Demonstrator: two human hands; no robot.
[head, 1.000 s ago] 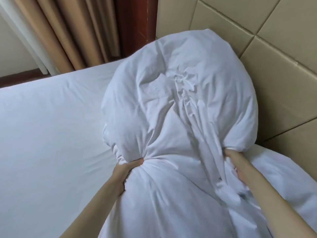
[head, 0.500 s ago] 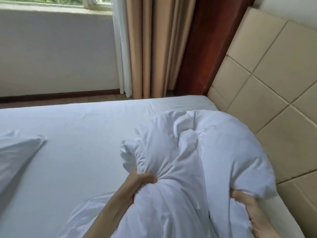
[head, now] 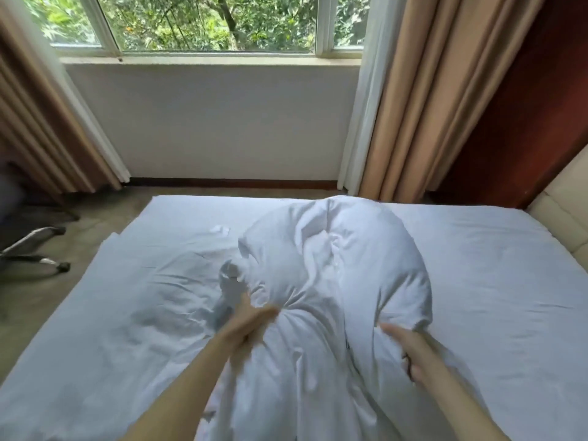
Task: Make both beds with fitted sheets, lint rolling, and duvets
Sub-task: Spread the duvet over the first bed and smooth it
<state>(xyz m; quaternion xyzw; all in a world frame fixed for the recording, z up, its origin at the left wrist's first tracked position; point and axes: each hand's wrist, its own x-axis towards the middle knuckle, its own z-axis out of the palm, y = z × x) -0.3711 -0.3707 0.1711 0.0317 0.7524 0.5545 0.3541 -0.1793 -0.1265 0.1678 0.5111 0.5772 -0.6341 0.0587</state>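
Bunched duvet heaped mid-bed, blocked the straight reach across. Right of it the fitted sheet lay flat and open; left side was open, lightly rumpled. Padded headboard closed the right edge. Floor strip beyond was open to the wall. Chair base stood left, apart from the bed.

The big puffy white duvet has swung away from the tan padded headboard. It is lower now, over the middle of the white bed sheet.

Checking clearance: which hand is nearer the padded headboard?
Right. The right hand grips the duvet nearer the padded headboard; the left hand grips it farther left.
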